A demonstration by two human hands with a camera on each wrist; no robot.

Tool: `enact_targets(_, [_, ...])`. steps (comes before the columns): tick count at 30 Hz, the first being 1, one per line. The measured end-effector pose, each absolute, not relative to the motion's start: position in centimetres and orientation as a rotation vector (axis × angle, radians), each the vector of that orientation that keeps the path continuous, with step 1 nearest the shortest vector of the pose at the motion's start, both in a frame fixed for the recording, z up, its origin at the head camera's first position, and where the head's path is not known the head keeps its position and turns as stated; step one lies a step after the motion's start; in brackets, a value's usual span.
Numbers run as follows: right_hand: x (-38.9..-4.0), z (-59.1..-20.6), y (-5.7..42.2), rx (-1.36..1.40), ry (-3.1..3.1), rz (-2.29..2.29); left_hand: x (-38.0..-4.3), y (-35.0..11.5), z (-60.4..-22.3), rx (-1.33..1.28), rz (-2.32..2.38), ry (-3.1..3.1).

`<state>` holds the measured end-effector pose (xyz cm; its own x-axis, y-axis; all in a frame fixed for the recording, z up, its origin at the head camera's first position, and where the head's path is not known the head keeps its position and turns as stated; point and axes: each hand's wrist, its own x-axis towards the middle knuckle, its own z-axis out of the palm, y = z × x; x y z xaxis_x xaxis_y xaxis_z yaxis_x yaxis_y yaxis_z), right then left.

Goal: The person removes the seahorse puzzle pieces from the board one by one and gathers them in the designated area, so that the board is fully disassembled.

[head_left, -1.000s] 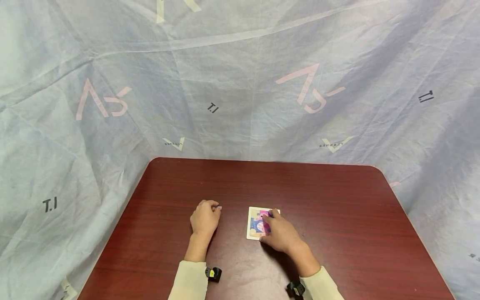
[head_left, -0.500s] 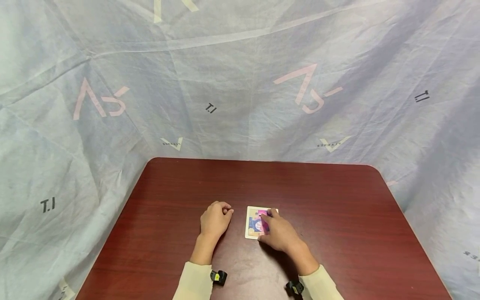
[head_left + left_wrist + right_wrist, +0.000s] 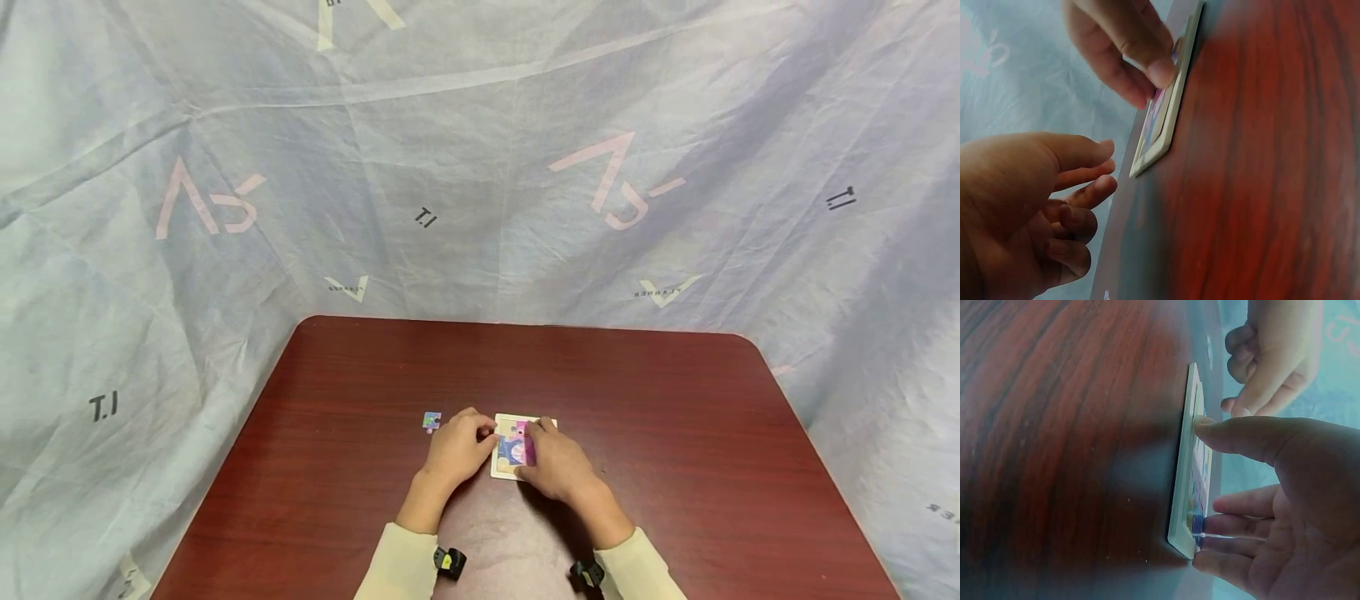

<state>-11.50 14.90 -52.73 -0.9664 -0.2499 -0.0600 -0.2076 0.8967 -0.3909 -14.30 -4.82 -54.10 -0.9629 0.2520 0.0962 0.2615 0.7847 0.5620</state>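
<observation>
Head view: cream-bordered puzzle (image 3: 512,450), pink, blue, tan; right hand (image 3: 561,467) unclenched, touching it; left hand (image 3: 457,449) relaxed.

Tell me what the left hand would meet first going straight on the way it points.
The left hand would probably meet the left edge of the puzzle board first, though the height and gap are hard to judge.

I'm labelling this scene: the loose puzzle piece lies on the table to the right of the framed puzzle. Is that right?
Wrong side: the head view shows the loose puzzle piece on the table to the left of the framed puzzle.
</observation>
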Motion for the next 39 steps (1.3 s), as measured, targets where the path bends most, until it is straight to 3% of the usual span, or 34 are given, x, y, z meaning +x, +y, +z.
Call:
enact_targets(30, [-12.4,-53.1,17.2,-0.426,2.930,-0.854,-14.5,-1.3,-54.1,-0.413,-0.816,-3.042])
enact_targets(39, [-12.4,-53.1,17.4,-0.434,2.932,-0.896,-14.2,-0.2,-54.2,-0.190,-1.012,-3.008])
